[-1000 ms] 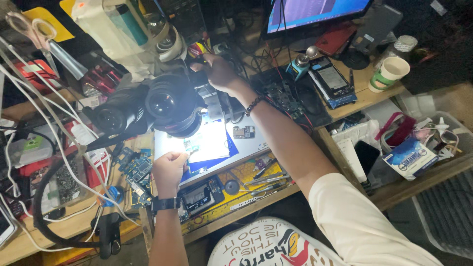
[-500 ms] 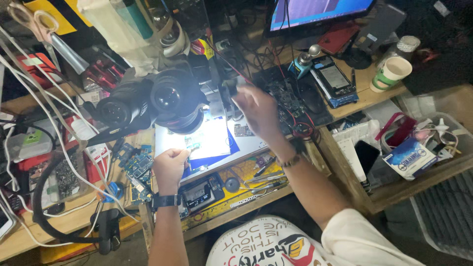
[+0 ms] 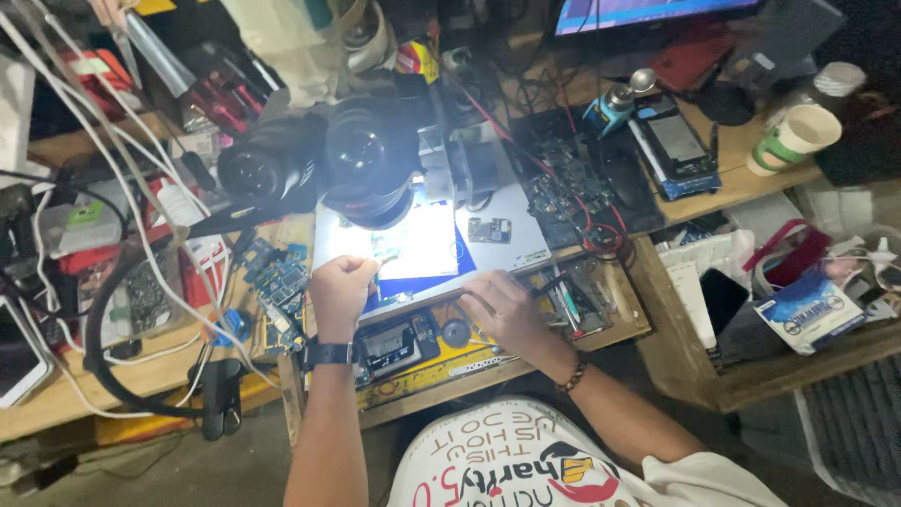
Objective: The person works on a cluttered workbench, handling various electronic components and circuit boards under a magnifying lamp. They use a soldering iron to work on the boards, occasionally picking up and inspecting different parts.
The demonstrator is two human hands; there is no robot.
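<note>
Pinching at a small circuit board (image 3: 387,252) on the lit white work mat (image 3: 422,246) at centre frame, the left hand (image 3: 340,293) has its fingers curled together; whether they actually clamp it I cannot tell. The board looks thin, light, stiff and fragile, best held by its bare edges. Lower centre, the right hand (image 3: 502,310) rests loosely curled on the mat's near edge, holding nothing I can see. Directly above hangs the microscope head (image 3: 361,169), limiting headroom. A second small board (image 3: 490,230) lies just right; clutter crowds both sides.
</note>
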